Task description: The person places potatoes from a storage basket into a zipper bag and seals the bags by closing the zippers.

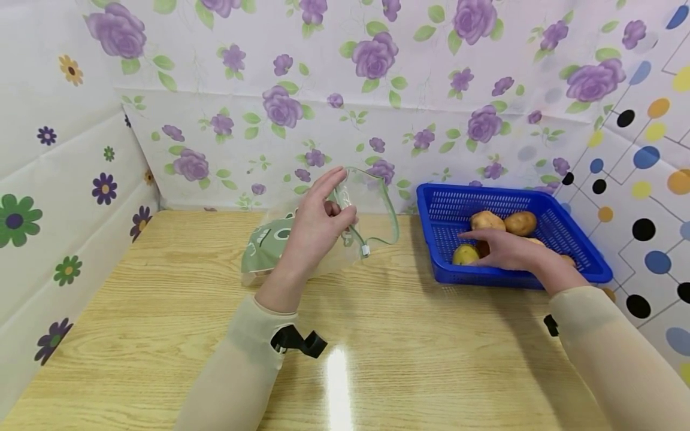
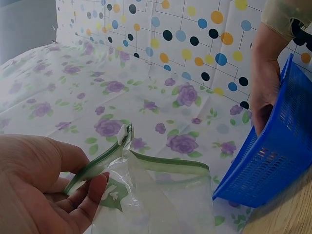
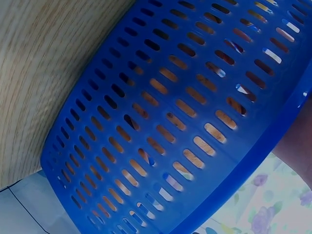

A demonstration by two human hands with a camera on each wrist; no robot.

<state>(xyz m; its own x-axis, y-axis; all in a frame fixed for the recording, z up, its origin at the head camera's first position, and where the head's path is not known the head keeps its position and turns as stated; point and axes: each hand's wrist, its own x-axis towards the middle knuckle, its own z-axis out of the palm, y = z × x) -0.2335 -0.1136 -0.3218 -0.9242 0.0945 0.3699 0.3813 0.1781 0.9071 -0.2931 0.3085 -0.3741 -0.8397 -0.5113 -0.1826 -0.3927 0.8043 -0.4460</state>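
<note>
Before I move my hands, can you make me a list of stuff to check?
1. Left hand pinching the edge of the clear bag: ok.
2. Bag's mouth open: ok, its green rim stands apart.
3. Blue basket resting on the table: ok.
4. Right hand reaching into the basket: ok.
5. Right hand's grip on one of the potatoes: cannot tell, the fingertips are hidden.
6. Basket emptied: not ok, several potatoes are inside.
</note>
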